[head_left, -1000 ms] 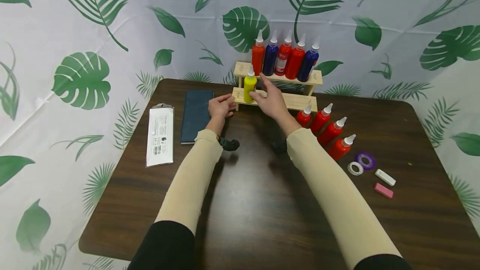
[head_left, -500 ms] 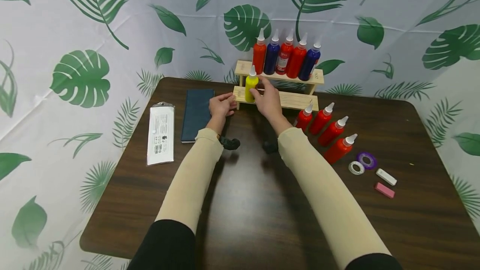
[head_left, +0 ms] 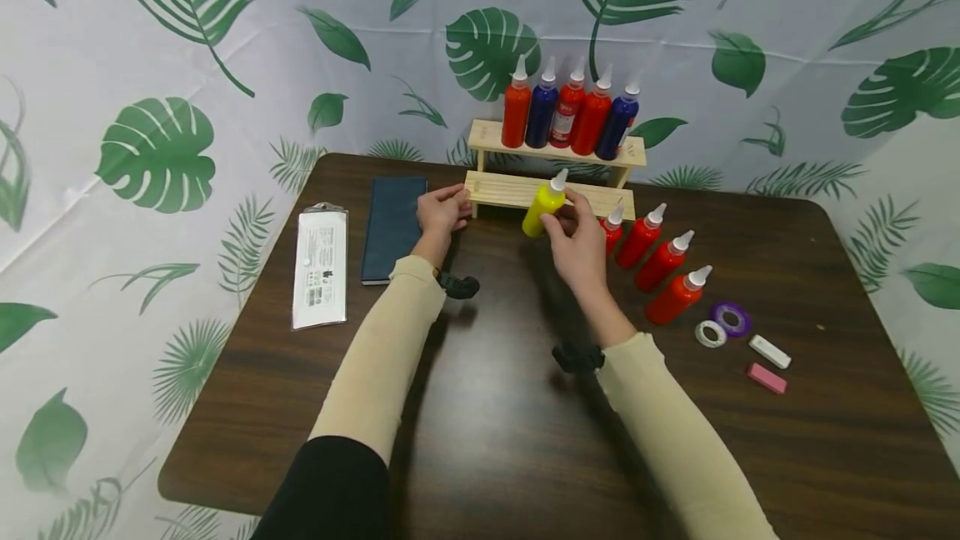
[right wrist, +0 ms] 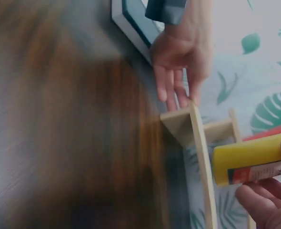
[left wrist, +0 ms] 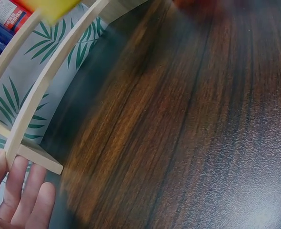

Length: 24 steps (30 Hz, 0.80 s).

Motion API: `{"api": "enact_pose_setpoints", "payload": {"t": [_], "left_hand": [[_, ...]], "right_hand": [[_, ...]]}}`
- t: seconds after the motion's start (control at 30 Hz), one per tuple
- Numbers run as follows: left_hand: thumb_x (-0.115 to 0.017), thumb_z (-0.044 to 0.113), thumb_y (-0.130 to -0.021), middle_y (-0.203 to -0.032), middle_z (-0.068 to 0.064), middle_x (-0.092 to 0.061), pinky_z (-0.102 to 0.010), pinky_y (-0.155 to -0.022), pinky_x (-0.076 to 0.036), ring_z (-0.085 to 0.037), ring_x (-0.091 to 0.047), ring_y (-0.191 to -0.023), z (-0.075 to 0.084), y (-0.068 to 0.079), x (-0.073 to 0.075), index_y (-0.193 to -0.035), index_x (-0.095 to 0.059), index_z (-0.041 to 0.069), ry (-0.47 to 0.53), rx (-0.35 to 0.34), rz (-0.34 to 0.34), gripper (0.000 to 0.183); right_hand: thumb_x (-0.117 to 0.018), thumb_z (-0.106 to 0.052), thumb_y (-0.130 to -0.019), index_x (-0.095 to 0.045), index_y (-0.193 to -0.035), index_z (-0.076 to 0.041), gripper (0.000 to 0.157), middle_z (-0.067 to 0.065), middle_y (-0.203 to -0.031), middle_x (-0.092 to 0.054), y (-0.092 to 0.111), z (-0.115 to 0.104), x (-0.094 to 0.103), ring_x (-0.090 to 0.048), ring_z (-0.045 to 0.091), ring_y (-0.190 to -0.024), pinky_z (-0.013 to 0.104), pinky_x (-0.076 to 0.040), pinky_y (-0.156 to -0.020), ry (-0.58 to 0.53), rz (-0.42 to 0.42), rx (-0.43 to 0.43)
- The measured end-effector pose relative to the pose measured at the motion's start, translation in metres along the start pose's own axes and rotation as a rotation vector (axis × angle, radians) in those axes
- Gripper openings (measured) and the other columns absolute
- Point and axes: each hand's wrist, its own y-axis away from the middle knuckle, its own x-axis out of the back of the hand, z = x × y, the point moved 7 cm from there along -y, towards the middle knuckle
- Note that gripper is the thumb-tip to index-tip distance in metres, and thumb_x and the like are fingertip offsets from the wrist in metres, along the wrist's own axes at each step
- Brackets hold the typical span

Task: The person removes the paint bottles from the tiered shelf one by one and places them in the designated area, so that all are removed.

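Observation:
My right hand (head_left: 580, 250) grips a yellow squeeze bottle (head_left: 543, 208) with a white nozzle cap. The bottle is tilted, held in front of the lower step of a two-step wooden rack (head_left: 504, 190). In the right wrist view, part of a label shows on the yellow bottle (right wrist: 247, 155). My left hand (head_left: 439, 213) pinches the left end of the lower step, thumb above and fingers below, as the left wrist view shows at the rack's edge (left wrist: 45, 78). On the upper step stand red bottles (head_left: 566, 117) and blue bottles (head_left: 542, 117) in a row.
Several red bottles (head_left: 664, 267) stand on the table (head_left: 480, 407) right of the rack. Nearby lie a purple tape roll (head_left: 731, 319), a white tape roll (head_left: 710, 334), a white block (head_left: 770, 352) and a pink block (head_left: 767, 378). Leftward are a dark notebook (head_left: 392, 232) and a white packet (head_left: 320, 269).
My right hand has lifted the yellow bottle off the lower step's left end and brought it right and toward me, tilting it. The left hand has stayed at the rack's end.

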Motion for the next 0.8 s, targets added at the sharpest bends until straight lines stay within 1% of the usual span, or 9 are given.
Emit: {"api": "enact_pose_setpoints", "payload": {"t": [0.13,0.2,0.37,0.47,0.57,0.7,0.8], "left_hand": [[-0.072,0.025,-0.087,-0.086,-0.004,-0.074,-0.027,-0.058,-0.058,-0.014,-0.071,-0.074,0.000,-0.001,0.000,-0.105,-0.076,0.020,0.007,-0.005,0.026,0.019],[-0.072,0.025,-0.087,-0.086,-0.005,-0.074,-0.027,-0.058,-0.058,-0.013,-0.071,-0.073,-0.001,-0.001,0.000,-0.104,-0.076,0.019,0.007,-0.006,0.029,0.019],[-0.072,0.026,-0.087,-0.086,-0.005,-0.074,-0.027,-0.058,-0.058,-0.013,-0.071,-0.073,-0.001,0.000,-0.002,-0.105,-0.076,0.020,0.012,-0.011,0.028,0.019],[-0.071,0.026,-0.088,-0.087,-0.006,-0.074,-0.027,-0.058,-0.057,-0.016,-0.072,-0.076,-0.001,0.001,-0.003,-0.106,-0.075,0.020,0.022,-0.014,0.028,0.019],[-0.070,0.025,-0.089,-0.088,-0.006,-0.074,-0.029,-0.061,-0.058,-0.018,-0.072,-0.079,-0.001,0.001,-0.003,-0.107,-0.075,0.021,0.028,-0.018,0.033,0.019],[-0.069,0.026,-0.090,-0.085,-0.005,-0.074,-0.033,-0.065,-0.059,-0.017,-0.072,-0.078,0.000,0.003,-0.003,-0.107,-0.075,0.019,0.016,-0.022,0.047,0.019],[-0.068,0.027,-0.091,-0.083,-0.005,-0.073,-0.034,-0.066,-0.059,-0.016,-0.072,-0.076,0.001,0.003,-0.003,-0.107,-0.075,0.018,0.001,-0.021,0.058,0.020]], "right_hand": [[-0.068,-0.019,-0.091,-0.051,-0.135,-0.010,0.048,0.013,-0.122,-0.063,0.030,0.015,0.023,-0.063,0.026,-0.108,0.041,-0.051,-0.093,0.067,0.030,0.008],[-0.068,-0.017,-0.090,-0.051,-0.134,-0.010,0.047,0.014,-0.122,-0.063,0.043,0.025,0.034,-0.063,0.028,-0.109,0.043,-0.050,-0.094,0.095,0.047,-0.008],[-0.068,-0.015,-0.090,-0.052,-0.133,-0.009,0.047,0.015,-0.124,-0.062,0.066,0.047,0.059,-0.062,0.029,-0.109,0.044,-0.050,-0.095,0.148,0.122,-0.058],[-0.068,-0.016,-0.090,-0.051,-0.133,-0.010,0.047,0.014,-0.126,-0.061,0.072,0.057,0.071,-0.062,0.030,-0.109,0.045,-0.050,-0.093,0.179,0.157,-0.084],[-0.067,-0.017,-0.091,-0.051,-0.134,-0.010,0.046,0.015,-0.124,-0.061,0.074,0.064,0.079,-0.062,0.031,-0.107,0.047,-0.051,-0.091,0.212,0.181,-0.097],[-0.066,-0.017,-0.092,-0.050,-0.135,-0.010,0.046,0.017,-0.123,-0.061,0.071,0.071,0.082,-0.062,0.034,-0.104,0.049,-0.050,-0.092,0.232,0.183,-0.116],[-0.063,-0.017,-0.093,-0.049,-0.136,-0.010,0.046,0.017,-0.126,-0.060,0.068,0.076,0.081,-0.060,0.034,-0.107,0.049,-0.048,-0.095,0.234,0.173,-0.141]]}}
